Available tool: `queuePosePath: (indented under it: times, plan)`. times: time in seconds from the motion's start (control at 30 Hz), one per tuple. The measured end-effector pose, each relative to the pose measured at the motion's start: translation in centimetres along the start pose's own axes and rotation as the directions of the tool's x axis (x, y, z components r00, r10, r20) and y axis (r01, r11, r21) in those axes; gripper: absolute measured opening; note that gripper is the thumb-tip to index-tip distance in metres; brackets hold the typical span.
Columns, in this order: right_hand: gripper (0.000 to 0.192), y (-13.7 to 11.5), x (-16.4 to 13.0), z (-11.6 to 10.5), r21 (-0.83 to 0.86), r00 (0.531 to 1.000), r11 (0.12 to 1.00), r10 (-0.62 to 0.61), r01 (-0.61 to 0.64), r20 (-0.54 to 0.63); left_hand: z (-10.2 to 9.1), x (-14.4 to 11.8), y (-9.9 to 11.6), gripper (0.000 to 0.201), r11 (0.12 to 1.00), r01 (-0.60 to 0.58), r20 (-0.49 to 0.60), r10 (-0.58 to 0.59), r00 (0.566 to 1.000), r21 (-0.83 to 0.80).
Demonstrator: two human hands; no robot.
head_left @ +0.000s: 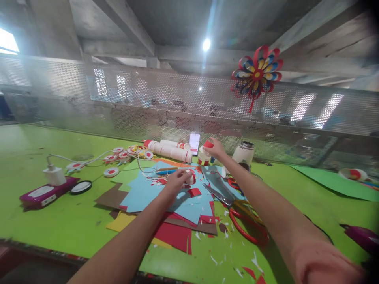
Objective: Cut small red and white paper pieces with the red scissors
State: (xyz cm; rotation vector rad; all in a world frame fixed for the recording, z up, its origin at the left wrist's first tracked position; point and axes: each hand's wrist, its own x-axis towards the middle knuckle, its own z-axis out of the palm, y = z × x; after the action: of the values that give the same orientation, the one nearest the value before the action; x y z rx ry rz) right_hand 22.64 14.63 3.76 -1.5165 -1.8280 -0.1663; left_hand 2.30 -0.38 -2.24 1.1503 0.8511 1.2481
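My left hand (177, 182) is closed on a small white-and-red rounded paper piece (191, 178), just above the light blue paper (142, 197). Farther back, my right hand (216, 149) has its fingers closed round a red-and-white piece (208, 144), whose exact kind I cannot make out. Right below it stands a white container with red and yellow marks (203, 158). Large scissors with red handles (227, 203) lie partly open beneath my right forearm. Orange and blue pencils (167, 171) rest beside my left hand, among red and white scraps.
White paper rolls (170, 151) and a lit phone (194, 144) stand along the mesh partition (166, 102). Several red-and-white discs (111, 172) lie left, near a purple power strip (47, 193) with a cabled charger. A jar (245, 154) stands right; a paper pinwheel (257, 75) hangs above.
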Motion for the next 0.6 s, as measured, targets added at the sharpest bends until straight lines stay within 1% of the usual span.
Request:
queuePosePath:
  times: [0.07,0.13,0.2,0.23,0.3,0.37,0.47,0.53,0.6]
  plan:
    - [0.033,-0.3,-1.4,1.2,-0.001,0.995,0.998,-0.059,0.06,0.077,0.0,0.0,-0.1,0.032,1.0,-0.005,-0.015,0.005,1.0,0.013]
    - [0.033,-0.6,-2.8,2.3,0.0,0.979,0.993,-0.115,0.117,0.166,0.0,0.2,-0.4,0.032,1.0,-0.01,-0.035,0.011,0.999,0.022]
    - [0.033,-0.6,-3.7,2.9,-0.008,0.959,0.99,-0.133,0.139,0.25,0.0,0.4,-0.8,0.033,1.0,-0.012,-0.044,0.012,0.999,0.022]
    - [0.032,-0.5,-3.8,3.0,-0.021,0.953,0.991,-0.12,0.131,0.278,0.0,0.6,-0.9,0.033,1.0,-0.013,-0.044,0.014,0.999,0.024]
    - [0.03,-0.1,-3.3,2.9,-0.067,0.951,0.995,-0.055,0.079,0.303,-0.1,0.7,-1.2,0.033,0.999,-0.016,-0.044,0.017,0.999,0.032]
    - [0.03,0.4,-2.1,2.4,-0.13,0.955,0.991,0.039,-0.001,0.295,-0.1,0.8,-1.3,0.034,0.999,-0.016,-0.051,0.018,0.999,0.042]
    - [0.031,1.0,-0.1,1.8,-0.212,0.945,0.973,0.154,-0.094,0.289,-0.2,1.0,-1.5,0.036,0.999,-0.01,-0.052,0.013,0.999,0.047]
    - [0.03,1.1,0.8,2.0,-0.253,0.934,0.959,0.203,-0.129,0.293,-0.2,1.2,-1.7,0.039,0.999,-0.006,-0.055,0.008,0.998,0.049]
    - [0.029,0.9,1.5,2.6,-0.284,0.921,0.948,0.234,-0.145,0.311,-0.4,1.5,-1.9,0.041,0.998,-0.004,-0.065,0.007,0.998,0.055]
